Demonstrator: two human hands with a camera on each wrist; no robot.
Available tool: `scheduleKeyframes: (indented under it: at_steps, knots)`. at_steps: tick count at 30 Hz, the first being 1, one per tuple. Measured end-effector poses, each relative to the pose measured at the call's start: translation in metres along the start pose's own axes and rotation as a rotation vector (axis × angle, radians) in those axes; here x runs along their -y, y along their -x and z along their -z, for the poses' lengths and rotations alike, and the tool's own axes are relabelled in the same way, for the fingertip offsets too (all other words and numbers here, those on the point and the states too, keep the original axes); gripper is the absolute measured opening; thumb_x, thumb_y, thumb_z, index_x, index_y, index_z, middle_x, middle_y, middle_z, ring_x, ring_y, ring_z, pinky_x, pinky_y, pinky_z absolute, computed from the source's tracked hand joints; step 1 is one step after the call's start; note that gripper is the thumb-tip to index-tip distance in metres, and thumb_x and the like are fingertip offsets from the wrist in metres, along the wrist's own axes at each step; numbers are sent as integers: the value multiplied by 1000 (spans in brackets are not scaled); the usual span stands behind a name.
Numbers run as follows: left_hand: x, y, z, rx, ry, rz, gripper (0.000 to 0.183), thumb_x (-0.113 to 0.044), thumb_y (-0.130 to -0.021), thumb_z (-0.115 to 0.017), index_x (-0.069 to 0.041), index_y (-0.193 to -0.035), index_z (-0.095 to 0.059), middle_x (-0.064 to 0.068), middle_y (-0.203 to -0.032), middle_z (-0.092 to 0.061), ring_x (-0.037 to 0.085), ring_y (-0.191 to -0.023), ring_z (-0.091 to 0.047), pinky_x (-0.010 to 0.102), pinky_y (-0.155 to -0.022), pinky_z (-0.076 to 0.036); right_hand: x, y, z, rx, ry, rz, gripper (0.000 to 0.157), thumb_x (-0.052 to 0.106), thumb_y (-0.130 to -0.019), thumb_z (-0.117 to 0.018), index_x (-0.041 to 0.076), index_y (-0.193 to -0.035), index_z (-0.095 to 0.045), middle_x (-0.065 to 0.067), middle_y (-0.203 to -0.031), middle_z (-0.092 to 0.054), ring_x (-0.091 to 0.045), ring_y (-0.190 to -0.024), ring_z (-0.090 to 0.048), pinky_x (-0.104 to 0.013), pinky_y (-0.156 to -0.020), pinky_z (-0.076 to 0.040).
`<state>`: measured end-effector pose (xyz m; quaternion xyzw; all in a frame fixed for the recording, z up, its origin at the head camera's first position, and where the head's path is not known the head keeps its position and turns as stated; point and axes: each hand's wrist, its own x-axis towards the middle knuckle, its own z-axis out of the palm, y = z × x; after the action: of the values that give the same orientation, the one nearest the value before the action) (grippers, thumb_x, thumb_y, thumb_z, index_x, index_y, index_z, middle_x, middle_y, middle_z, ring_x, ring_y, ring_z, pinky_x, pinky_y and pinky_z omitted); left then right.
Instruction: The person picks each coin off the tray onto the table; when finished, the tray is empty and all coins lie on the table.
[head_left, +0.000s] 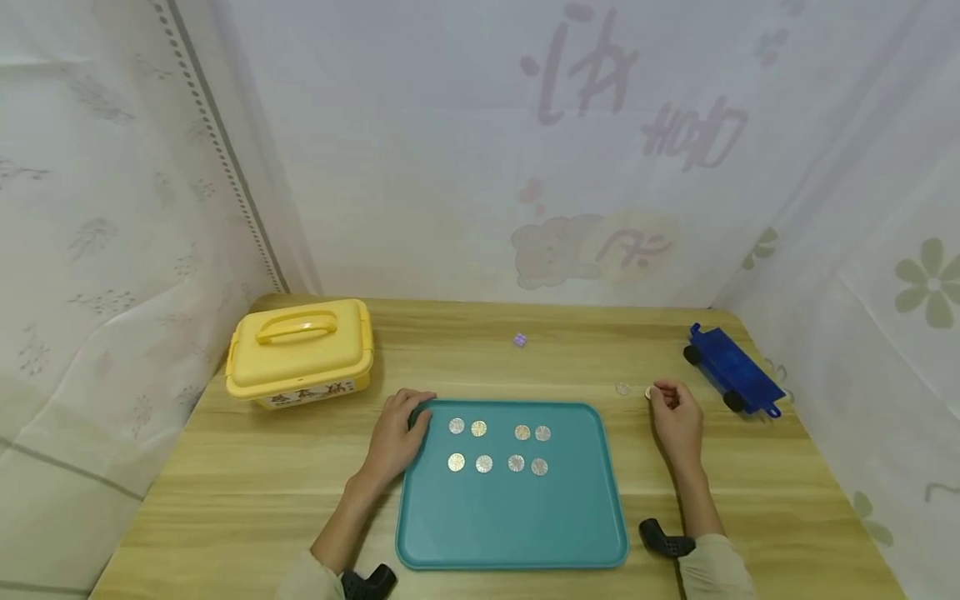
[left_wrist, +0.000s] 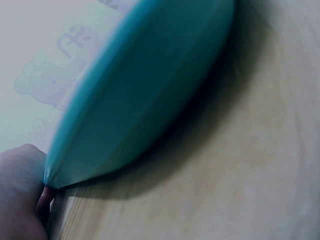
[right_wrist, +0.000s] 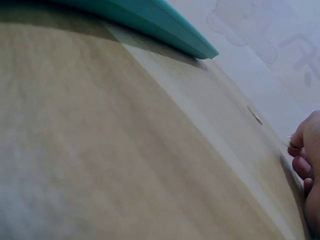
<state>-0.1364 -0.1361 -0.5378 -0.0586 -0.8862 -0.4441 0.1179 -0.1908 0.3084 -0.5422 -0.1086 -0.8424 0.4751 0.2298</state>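
Note:
A teal tray (head_left: 517,525) lies on the table with several round gold and silver coins (head_left: 522,432) set out in two rows. My left hand (head_left: 397,433) grips the tray's far left corner; the left wrist view shows the hand (left_wrist: 22,195) at the rim of the tray (left_wrist: 145,85). To the right of the tray, my right hand (head_left: 678,421) pinches a coin (head_left: 648,392) between thumb and finger, just above or at the tabletop. Another coin (head_left: 623,388) rests on the wood to its left. In the right wrist view the hand (right_wrist: 309,160) is partly cut off.
A yellow lidded box (head_left: 303,350) with a handle stands at the back left. On the right is a blue toy wagon (head_left: 731,367) with black wheels. A small purple block (head_left: 520,340) sits behind the tray, and curtains (head_left: 450,167) enclose the table.

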Motion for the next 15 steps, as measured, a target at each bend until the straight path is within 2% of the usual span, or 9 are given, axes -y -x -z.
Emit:
scheduleKeyframes:
  at_steps: [4,9,15]
  knots:
    - [1,-2,1,-4,6,10,26,-8,-96,-64,-7,-121,-70,7,-111,-65,24,-104,-55,44,-89,-47,2,-3,-2,37,12,11,17,12,-94,-65,-1,-105,-68,5,-84,-60,1,-74,-51,-10,-65,-40]
    - [1,-2,0,3,4,7,26,-7,-95,-64,-8,-121,-70,7,-111,-65,24,-105,-55,44,-90,-47,1,-6,-4,55,122,27,17,12,-94,-65,1,-106,-69,-7,-86,-64,0,-71,-49,-12,-64,-38]
    - [0,-2,-1,2,6,-7,26,-8,-96,-64,-7,-120,-70,7,-111,-65,24,-104,-55,44,-89,-47,-3,-9,-6,58,242,75,20,12,-92,-64,0,-107,-69,-16,-94,-62,-18,-83,-50,-28,-73,-35]
